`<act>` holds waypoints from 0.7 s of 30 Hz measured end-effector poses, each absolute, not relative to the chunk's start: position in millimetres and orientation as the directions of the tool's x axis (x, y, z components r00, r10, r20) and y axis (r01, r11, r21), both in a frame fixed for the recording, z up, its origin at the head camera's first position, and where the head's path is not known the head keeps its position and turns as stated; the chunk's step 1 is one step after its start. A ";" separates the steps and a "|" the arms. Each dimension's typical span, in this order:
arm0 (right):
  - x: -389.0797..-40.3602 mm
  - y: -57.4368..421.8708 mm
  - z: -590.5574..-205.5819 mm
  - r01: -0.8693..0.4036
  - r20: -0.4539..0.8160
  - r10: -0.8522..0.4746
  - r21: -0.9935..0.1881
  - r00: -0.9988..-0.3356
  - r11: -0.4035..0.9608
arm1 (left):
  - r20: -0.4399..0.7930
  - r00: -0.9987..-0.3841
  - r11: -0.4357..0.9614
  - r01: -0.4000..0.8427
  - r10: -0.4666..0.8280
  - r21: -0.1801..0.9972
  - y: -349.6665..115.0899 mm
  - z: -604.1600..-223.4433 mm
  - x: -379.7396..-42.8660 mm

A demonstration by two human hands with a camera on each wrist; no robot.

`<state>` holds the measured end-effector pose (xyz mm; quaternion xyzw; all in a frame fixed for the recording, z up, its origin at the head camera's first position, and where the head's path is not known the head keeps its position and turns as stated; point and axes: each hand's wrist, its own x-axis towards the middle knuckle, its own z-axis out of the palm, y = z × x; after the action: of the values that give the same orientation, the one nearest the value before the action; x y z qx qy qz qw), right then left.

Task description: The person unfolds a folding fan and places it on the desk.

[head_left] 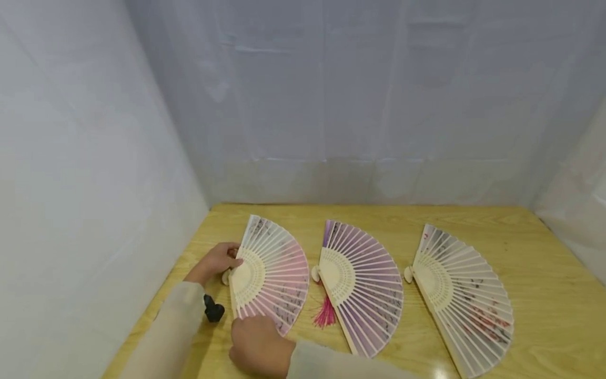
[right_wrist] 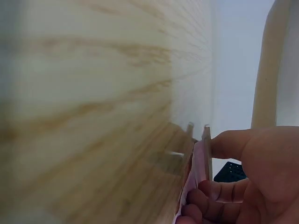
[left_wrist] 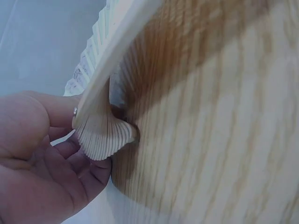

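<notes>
A pink-and-pale folding fan (head_left: pixel 291 263) lies spread at the left of the table, its ribs light-coloured. My left hand (head_left: pixel 220 259) grips it near the pivot, thumb over the ribs. In the left wrist view, the fanned-out rib ends (left_wrist: pixel 103 140) sit between the thumb and the curled fingers of that hand (left_wrist: pixel 42 154). At the fan's near edge, my right hand (head_left: pixel 259 343) pinches the end stick. The right wrist view has this stick (right_wrist: pixel 207 154) and some pink cloth (right_wrist: pixel 198 163) between thumb and fingers.
To the right lie a spread purple fan (head_left: pixel 374 273) with a magenta tassel (head_left: pixel 325 313) and a spread white fan (head_left: pixel 473 287) with red flowers. A small black object (head_left: pixel 214 309) shows beside the left wrist. White sheeting (head_left: pixel 322 105) surrounds the wooden table (head_left: pixel 549 305).
</notes>
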<state>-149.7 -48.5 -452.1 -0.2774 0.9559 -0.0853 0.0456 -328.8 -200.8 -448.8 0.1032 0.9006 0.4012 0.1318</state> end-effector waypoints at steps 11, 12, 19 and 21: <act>-152.1 -40.6 -445.6 -0.536 -0.042 -0.556 -0.212 -0.830 0.817 | -0.146 -0.936 0.692 0.127 0.321 0.710 -200.1 -445.6 -328.7; -152.7 -38.9 -444.5 -0.538 -0.036 -0.557 -0.215 -0.830 0.815 | -0.152 -0.934 0.691 0.123 0.323 0.712 -200.4 -444.6 -329.3; -156.1 -23.7 -437.4 -0.564 0.098 -0.560 -0.259 -0.823 0.784 | -0.180 -0.949 0.717 0.063 0.257 0.695 -198.3 -432.7 -327.9; -159.1 -16.2 -434.1 -0.570 0.129 -0.557 -0.262 -0.820 0.779 | -0.159 -0.959 0.721 0.061 0.233 0.691 -194.3 -428.0 -326.4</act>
<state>-159.1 -16.2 -434.1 -0.2990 0.9428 -0.1458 -0.0221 -326.4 -194.3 -428.0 0.0800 0.9200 0.3650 0.1180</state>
